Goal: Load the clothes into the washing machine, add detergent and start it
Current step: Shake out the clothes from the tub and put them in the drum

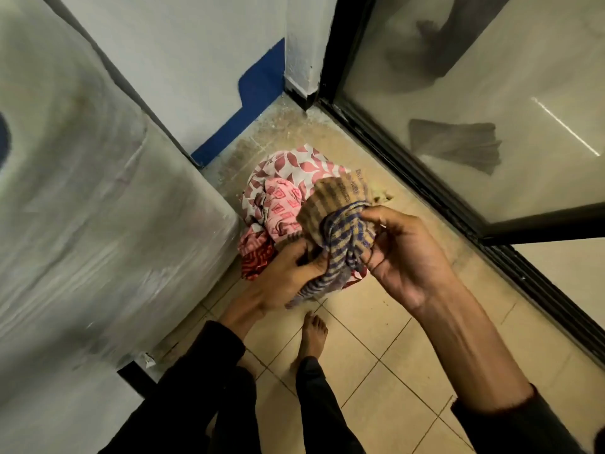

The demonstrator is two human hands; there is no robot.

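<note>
Down in the corner of the tiled floor (376, 342), beside the pale side of the washing machine (98, 208), lies a heap of clothes (281, 191): a white piece with dark pink leaf shapes on top, a pink one with square marks under it, and a red patterned one at the lower left edge. Above this heap both hands hold a blue and tan striped cloth (337, 237), bunched and partly folded over. The left hand (288, 276) grips the lower part of the cloth, its fingers (311, 257) curled and pressed together into the fabric. The right hand (406, 253) takes the upper part from the other side, palm turned toward the camera, thumb and fingers pinching the gathered stripes. Both forearms come out of dark sleeves, the right one pushed up the arm. A bare foot (314, 335) stands on the tiles just below the hands, with dark trouser legs beneath. To the right runs a black-framed glass door (491, 93), well apart from the heap; the machine's opening is out of view.
</note>
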